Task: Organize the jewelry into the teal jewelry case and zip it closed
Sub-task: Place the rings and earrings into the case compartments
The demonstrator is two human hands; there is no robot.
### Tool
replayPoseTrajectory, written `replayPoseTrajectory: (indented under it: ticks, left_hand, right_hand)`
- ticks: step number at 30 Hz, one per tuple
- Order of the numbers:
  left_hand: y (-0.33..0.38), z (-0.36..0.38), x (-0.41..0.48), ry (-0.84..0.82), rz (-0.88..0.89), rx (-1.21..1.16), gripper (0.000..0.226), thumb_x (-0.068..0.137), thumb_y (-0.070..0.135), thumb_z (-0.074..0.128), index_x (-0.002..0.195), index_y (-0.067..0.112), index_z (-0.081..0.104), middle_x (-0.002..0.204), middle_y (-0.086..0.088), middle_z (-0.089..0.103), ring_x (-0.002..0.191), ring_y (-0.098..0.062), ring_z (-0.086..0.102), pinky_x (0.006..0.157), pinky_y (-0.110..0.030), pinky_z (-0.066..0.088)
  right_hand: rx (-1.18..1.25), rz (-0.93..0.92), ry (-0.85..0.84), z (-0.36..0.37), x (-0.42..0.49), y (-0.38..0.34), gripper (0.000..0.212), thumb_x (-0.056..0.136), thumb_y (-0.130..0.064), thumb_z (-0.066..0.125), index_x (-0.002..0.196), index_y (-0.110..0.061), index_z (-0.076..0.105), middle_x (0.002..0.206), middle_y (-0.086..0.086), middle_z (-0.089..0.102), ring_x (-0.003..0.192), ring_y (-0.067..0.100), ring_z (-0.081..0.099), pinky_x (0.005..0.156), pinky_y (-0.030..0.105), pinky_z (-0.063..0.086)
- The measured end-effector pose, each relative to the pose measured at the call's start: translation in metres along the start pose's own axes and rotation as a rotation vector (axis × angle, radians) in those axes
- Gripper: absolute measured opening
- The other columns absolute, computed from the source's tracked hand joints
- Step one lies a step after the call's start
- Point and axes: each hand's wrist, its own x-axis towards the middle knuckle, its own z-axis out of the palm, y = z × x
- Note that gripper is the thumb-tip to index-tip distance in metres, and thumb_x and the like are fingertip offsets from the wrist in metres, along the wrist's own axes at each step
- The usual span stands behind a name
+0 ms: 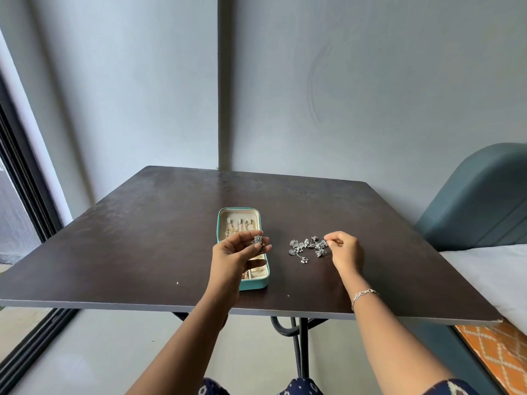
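The teal jewelry case [255, 283] lies open in the middle of the dark table [142, 238], its cream lining showing gold chains [238, 228] in the far half. My left hand [238, 256] hovers over the case's near half, palm up, with a small silver flower-shaped piece [258, 239] pinched at its fingertips. To the right of the case a heap of silver jewelry [306, 248] rests on the table. My right hand [343, 249] is at the heap's right edge, thumb and forefinger pinched on one silver piece.
A teal padded headboard [479, 201] and a white mattress [496, 269] stand off the table's right side, with an orange patterned cloth [496, 354] below. A dark window frame [25, 195] runs along the left. A bracelet [363, 295] is on my right wrist.
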Motion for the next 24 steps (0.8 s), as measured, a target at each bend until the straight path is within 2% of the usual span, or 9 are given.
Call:
replayPoseTrajectory:
  ticks: [5, 12, 16, 20, 24]
  left_hand:
    - [-0.003, -0.004, 0.004, 0.013, -0.010, 0.019, 0.018, 0.085, -0.003, 0.055, 0.096, 0.005, 0.066, 0.083, -0.008, 0.074, 0.076, -0.018, 0.071, 0.064, -0.029, 0.055]
    - [-0.006, -0.010, 0.006, 0.041, -0.012, 0.001, 0.019, 0.086, -0.005, 0.053, 0.092, 0.006, 0.067, 0.079, -0.007, 0.074, 0.073, -0.018, 0.071, 0.058, -0.025, 0.057]
    - [-0.006, -0.010, 0.006, 0.042, -0.014, -0.014, 0.019, 0.086, -0.005, 0.052, 0.092, 0.006, 0.067, 0.079, -0.008, 0.074, 0.073, -0.018, 0.071, 0.057, -0.024, 0.056]
    - [-0.007, -0.011, 0.005, 0.037, -0.013, -0.026, 0.019, 0.086, -0.005, 0.052, 0.093, 0.005, 0.066, 0.078, -0.008, 0.073, 0.072, -0.017, 0.071, 0.058, -0.024, 0.057]
    - [-0.010, -0.011, 0.005, 0.038, -0.024, -0.021, 0.018, 0.086, -0.004, 0.053, 0.093, 0.005, 0.066, 0.079, -0.008, 0.073, 0.073, -0.018, 0.071, 0.060, -0.025, 0.057]
  right_hand:
    - [-0.185, -0.113, -0.185, 0.005, 0.009, -0.009, 0.013, 0.080, -0.005, 0.063, 0.082, -0.015, 0.071, 0.095, 0.006, 0.066, 0.088, 0.023, 0.061, 0.067, 0.025, 0.039]
    - [-0.306, -0.295, -0.337, 0.024, 0.015, -0.029, 0.012, 0.080, -0.009, 0.065, 0.086, -0.015, 0.073, 0.100, 0.008, 0.062, 0.104, 0.025, 0.051, 0.084, 0.029, 0.039]
    - [-0.431, -0.324, -0.435, 0.031, 0.015, -0.041, 0.016, 0.079, -0.014, 0.065, 0.091, -0.023, 0.071, 0.101, 0.001, 0.065, 0.107, 0.022, 0.051, 0.087, 0.030, 0.037]
    - [-0.531, -0.335, -0.484, 0.034, 0.012, -0.045, 0.014, 0.079, -0.015, 0.066, 0.089, -0.023, 0.069, 0.095, -0.004, 0.069, 0.101, 0.018, 0.055, 0.082, 0.028, 0.031]
    - [-0.345, -0.245, -0.398, 0.035, 0.009, -0.040, 0.016, 0.077, -0.001, 0.061, 0.083, -0.015, 0.066, 0.074, -0.002, 0.064, 0.075, 0.017, 0.059, 0.072, 0.027, 0.042]
